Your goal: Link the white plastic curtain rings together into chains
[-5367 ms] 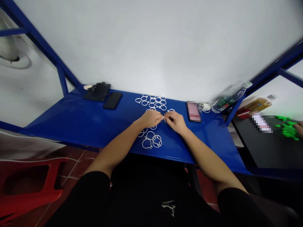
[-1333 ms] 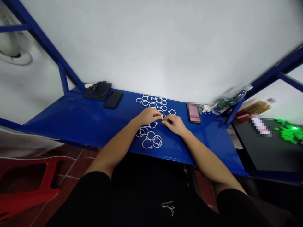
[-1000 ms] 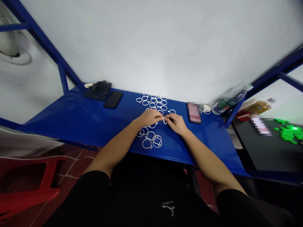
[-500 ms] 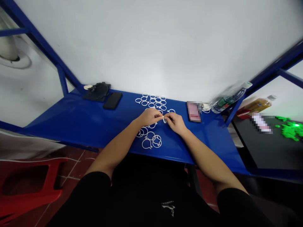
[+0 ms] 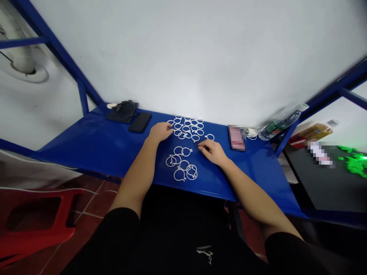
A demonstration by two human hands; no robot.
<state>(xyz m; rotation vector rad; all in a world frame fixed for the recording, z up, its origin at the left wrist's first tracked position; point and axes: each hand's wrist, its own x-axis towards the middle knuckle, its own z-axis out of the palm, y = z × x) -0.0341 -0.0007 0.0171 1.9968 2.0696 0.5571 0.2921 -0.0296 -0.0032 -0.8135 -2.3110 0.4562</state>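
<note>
My left hand (image 5: 161,131) is at the left edge of a group of thin white plastic rings (image 5: 187,123). Its thumb and fingers pinch close together at the rim of a white ring (image 5: 177,133); the contact is small and partly hidden. My right hand (image 5: 212,151) rests low over the blue table, fingers loosely bent, with nothing visible between them. Just beyond it lies a single white ring (image 5: 210,137). Nearer my body, several open white rings (image 5: 179,175) with small clasp ends lie scattered, some overlapping.
A black phone (image 5: 140,122) and a dark crumpled item (image 5: 123,111) lie on the blue table (image 5: 114,147) at left. At right are a blurred-screen phone (image 5: 237,138), a white cable (image 5: 252,133) and a bottle (image 5: 275,128). A red stool (image 5: 65,208) stands at lower left.
My hands have parted. The left has moved left to the edge of the ring group; the right stays near its place. The small white piece between them no longer shows there.
</note>
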